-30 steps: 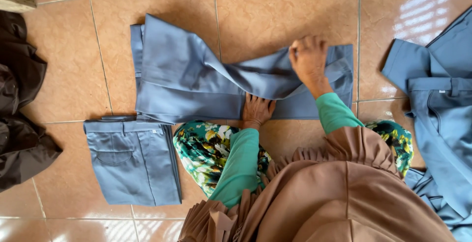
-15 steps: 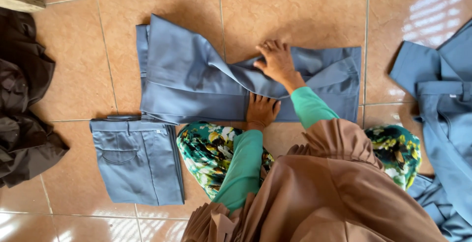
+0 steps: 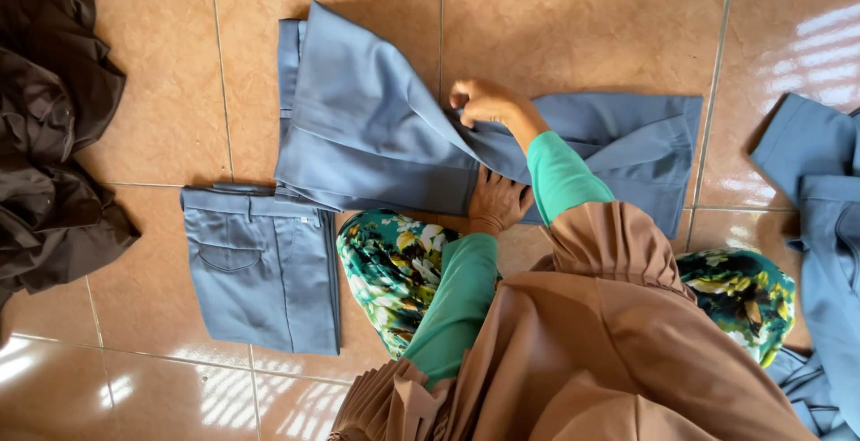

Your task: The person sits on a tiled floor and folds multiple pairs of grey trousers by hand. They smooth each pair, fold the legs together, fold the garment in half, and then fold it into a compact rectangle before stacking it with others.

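Observation:
A pair of grey-blue trousers (image 3: 376, 137) lies spread sideways on the orange tiled floor (image 3: 582, 20), its left part folded over at a slant. My right hand (image 3: 484, 101) rests at the middle of the trousers, fingers curled around the edge of the slanted fold. My left hand (image 3: 497, 199) lies flat on the near edge of the same trousers, fingers apart, pressing the cloth down. Both arms wear green sleeves. A brown garment and floral cloth over my knees hide the near floor.
A second pair of grey-blue trousers (image 3: 260, 262) lies folded to the near left. A heap of dark brown clothes (image 3: 54, 137) covers the far left. More grey-blue garments (image 3: 824, 226) lie crumpled at the right edge.
My right hand has slid left along the trousers, from their right end to the middle fold. My left hand has stayed pressed on the near edge.

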